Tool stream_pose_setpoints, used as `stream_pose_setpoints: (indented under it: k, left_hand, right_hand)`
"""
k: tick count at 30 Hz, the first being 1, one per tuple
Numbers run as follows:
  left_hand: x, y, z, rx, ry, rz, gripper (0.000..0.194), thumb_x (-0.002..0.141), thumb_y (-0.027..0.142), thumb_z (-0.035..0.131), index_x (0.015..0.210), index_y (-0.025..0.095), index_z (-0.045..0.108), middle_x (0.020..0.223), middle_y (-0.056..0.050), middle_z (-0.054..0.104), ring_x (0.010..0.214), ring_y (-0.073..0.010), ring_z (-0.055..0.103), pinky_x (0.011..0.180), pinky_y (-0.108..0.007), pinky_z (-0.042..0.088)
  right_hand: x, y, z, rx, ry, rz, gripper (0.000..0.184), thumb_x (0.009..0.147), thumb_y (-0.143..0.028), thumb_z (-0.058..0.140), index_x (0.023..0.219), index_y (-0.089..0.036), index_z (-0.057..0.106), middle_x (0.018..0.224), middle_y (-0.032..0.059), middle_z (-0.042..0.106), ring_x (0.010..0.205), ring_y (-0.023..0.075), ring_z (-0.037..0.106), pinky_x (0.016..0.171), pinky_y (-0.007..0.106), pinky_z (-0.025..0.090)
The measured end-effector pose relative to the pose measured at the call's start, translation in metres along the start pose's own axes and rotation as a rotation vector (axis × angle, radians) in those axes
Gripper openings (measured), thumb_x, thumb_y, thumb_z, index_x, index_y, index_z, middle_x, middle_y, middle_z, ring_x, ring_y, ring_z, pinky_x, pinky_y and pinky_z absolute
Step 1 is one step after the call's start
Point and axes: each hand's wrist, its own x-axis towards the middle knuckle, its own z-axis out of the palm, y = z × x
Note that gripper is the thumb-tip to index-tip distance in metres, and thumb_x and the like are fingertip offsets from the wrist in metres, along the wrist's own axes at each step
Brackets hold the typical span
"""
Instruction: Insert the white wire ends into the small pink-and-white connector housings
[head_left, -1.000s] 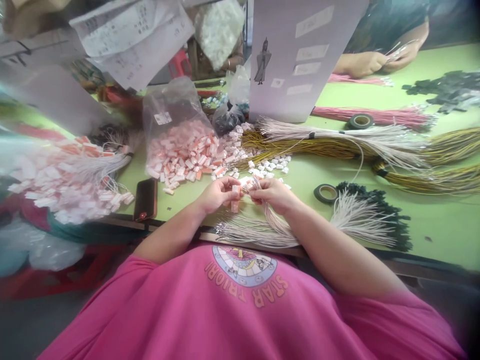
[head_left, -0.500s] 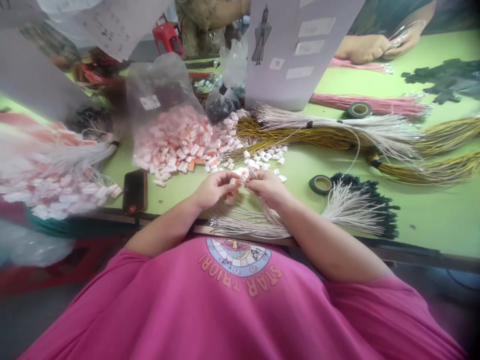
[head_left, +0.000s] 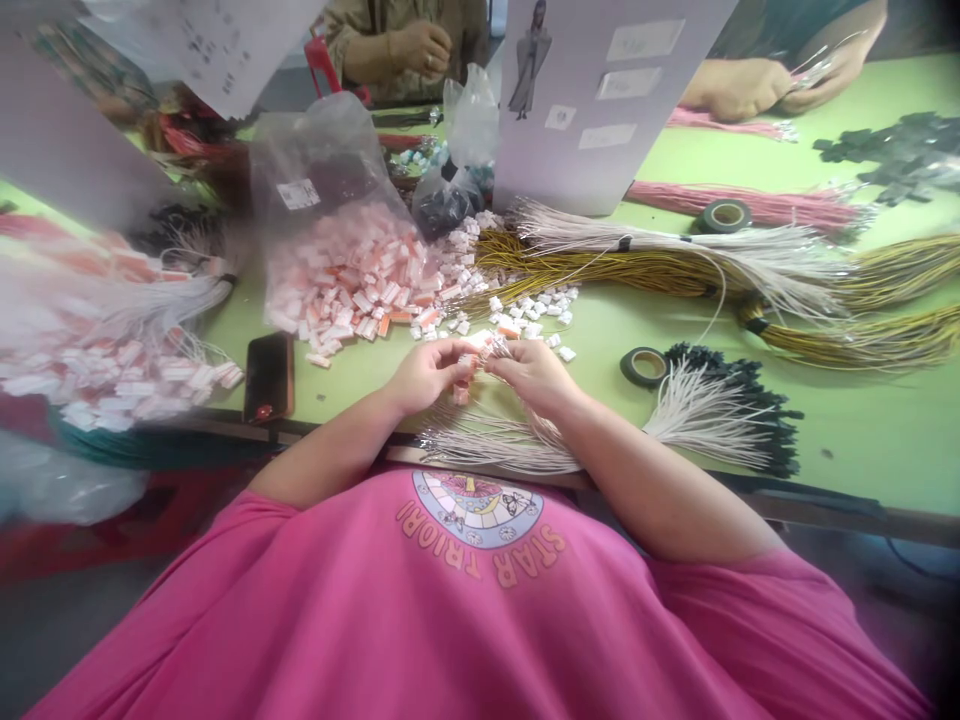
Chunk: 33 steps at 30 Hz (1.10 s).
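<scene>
Orange-and-white connector housings [head_left: 462, 390], pinched between thumb and fingers of the left hand [head_left: 426, 378], angled inward; hanging just below those fingertips. Probably best to steady lightly rather than squeeze. Almost touching on the right, white wires [head_left: 543, 424] pinched near the ends by the right hand [head_left: 536, 378], back uppermost. Better to hold the ends even, tails draping freely below the fingers.

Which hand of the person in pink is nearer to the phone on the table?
Left. The left hand is to the right of the phone, apart from it; the right hand is farther along the same side.
</scene>
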Motion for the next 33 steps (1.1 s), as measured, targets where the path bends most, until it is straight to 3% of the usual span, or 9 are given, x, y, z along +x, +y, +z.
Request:
stream_pose_setpoints:
  k: [6,10,15,20,23,26,30,33]
  left_hand:
    - [0.0,-0.003,0.004,0.02,0.01,0.015,0.033,0.072,0.025,0.072,0.1,0.01,0.064,0.063,0.0,0.061,0.048,-0.0103,0.059,0.051,-0.025,0.048]
    - [-0.001,-0.002,0.007,0.067,0.061,0.025,0.026,0.075,0.022,0.069,0.098,0.011,0.065,0.061,0.0,0.061,0.048,-0.0101,0.058,0.052,-0.025,0.049]
    - [-0.001,0.003,0.009,0.113,0.056,-0.012,0.015,0.076,0.017,0.066,0.089,0.01,0.064,0.06,0.0,0.058,0.046,-0.009,0.056,0.049,-0.024,0.048]
    - [-0.004,0.009,0.01,0.186,0.008,0.002,0.022,0.08,0.018,0.062,0.101,0.01,0.063,0.061,-0.001,0.059,0.049,-0.0107,0.058,0.055,-0.028,0.05]
    - [-0.008,0.019,-0.001,0.501,0.013,0.172,0.021,0.084,0.023,0.058,0.101,0.014,0.065,0.08,-0.006,0.064,0.072,-0.0154,0.062,0.07,-0.031,0.051]
    - [-0.008,0.031,-0.03,0.949,0.155,0.251,0.021,0.085,0.022,0.056,0.103,0.017,0.064,0.105,-0.009,0.062,0.095,-0.0201,0.058,0.085,-0.034,0.046]
    - [-0.001,0.028,-0.073,1.395,0.436,-0.023,0.021,0.083,0.03,0.058,0.096,0.014,0.062,0.1,-0.014,0.06,0.09,-0.0279,0.058,0.078,-0.04,0.046]
    - [0.006,0.015,-0.087,1.541,0.427,-0.098,0.016,0.085,0.026,0.052,0.091,0.014,0.06,0.094,-0.015,0.06,0.088,-0.0292,0.057,0.073,-0.039,0.045]
  right_hand:
    - [0.002,0.007,0.003,-0.132,0.043,-0.067,0.019,0.078,-0.029,0.055,0.065,-0.016,0.063,0.062,-0.0001,0.055,0.061,0.0109,0.047,0.059,0.025,0.035]
    - [0.002,0.007,0.004,-0.189,0.095,0.026,0.023,0.076,-0.033,0.057,0.059,-0.016,0.057,0.053,-0.0035,0.043,0.054,0.0096,0.039,0.053,0.025,0.03]
    - [0.003,0.007,0.005,-0.143,0.032,0.0,0.02,0.077,-0.03,0.054,0.068,-0.015,0.063,0.062,-0.0006,0.054,0.061,0.0119,0.047,0.059,0.026,0.035]
    - [0.003,0.006,0.001,-0.132,0.025,0.006,0.018,0.075,-0.031,0.055,0.066,-0.016,0.061,0.06,-0.0015,0.052,0.058,0.0116,0.044,0.059,0.026,0.034]
    - [0.003,0.004,-0.003,-0.146,0.041,0.005,0.021,0.075,-0.032,0.056,0.059,-0.018,0.056,0.053,-0.003,0.045,0.053,0.0104,0.038,0.054,0.026,0.03]
    - [0.004,0.002,-0.008,-0.205,0.122,-0.058,0.02,0.075,-0.031,0.058,0.059,-0.018,0.057,0.056,-0.0017,0.047,0.057,0.0114,0.04,0.056,0.027,0.031]
    - [0.004,0.001,-0.008,-0.227,0.241,-0.05,0.02,0.073,-0.031,0.06,0.058,-0.018,0.057,0.062,-0.0003,0.051,0.062,0.0126,0.045,0.059,0.027,0.033]
    - [0.002,0.002,-0.005,-0.187,0.233,0.02,0.021,0.071,-0.034,0.062,0.059,-0.017,0.059,0.059,-0.0012,0.05,0.059,0.0118,0.043,0.057,0.028,0.032]
